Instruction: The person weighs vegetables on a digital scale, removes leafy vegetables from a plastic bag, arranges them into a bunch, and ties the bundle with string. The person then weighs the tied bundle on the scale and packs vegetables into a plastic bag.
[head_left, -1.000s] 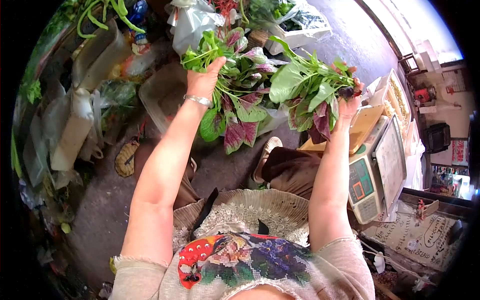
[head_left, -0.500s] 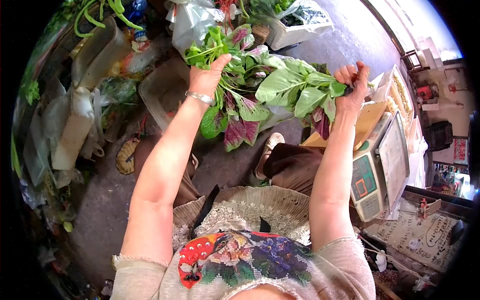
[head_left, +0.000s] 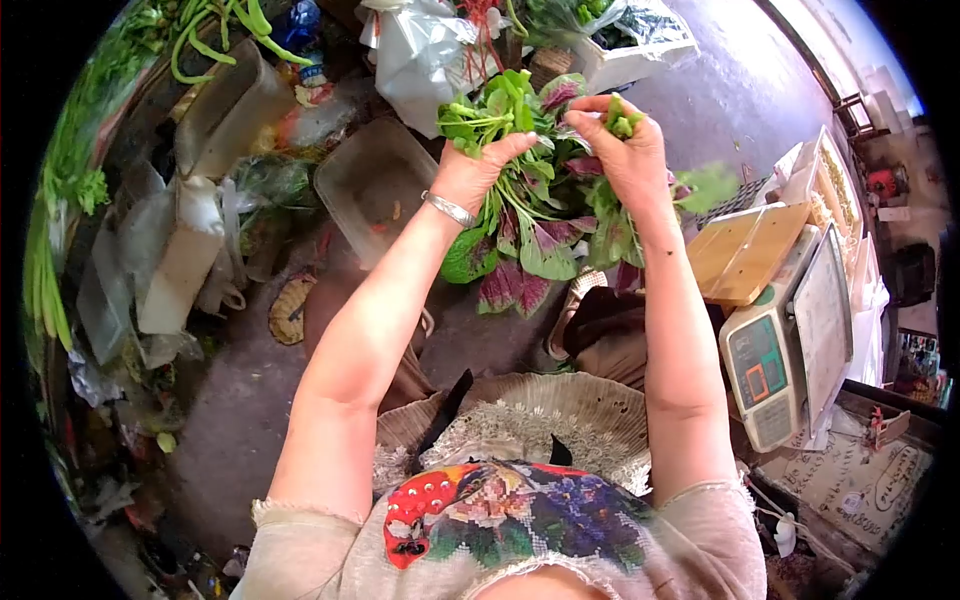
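My left hand (head_left: 478,178), with a silver bracelet at its wrist, is closed round a bunch of amaranth (head_left: 530,245). Green stems stick out past the thumb, and the green and purple leaves hang below. Close to its right side is my right hand (head_left: 625,155), thumb and index finger touching the far edge of the bunch. It grips some amaranth sprigs (head_left: 612,225), whose stem ends poke up between the fingers. Their leaves hang under the palm, partly hidden by the hand and blurred on the right.
A plastic tub (head_left: 375,180) stands on the floor left of the bunch. To the right are a digital scale (head_left: 765,350) and a yellow board (head_left: 745,255). White plastic bags (head_left: 420,60) and a foam box of greens (head_left: 640,60) lie ahead. Long beans (head_left: 215,35) hang upper left.
My right hand has come leftward with its sprigs, from well apart to right beside the bunch. The sprigs' leaves now hang below that hand. The view has shifted slightly.
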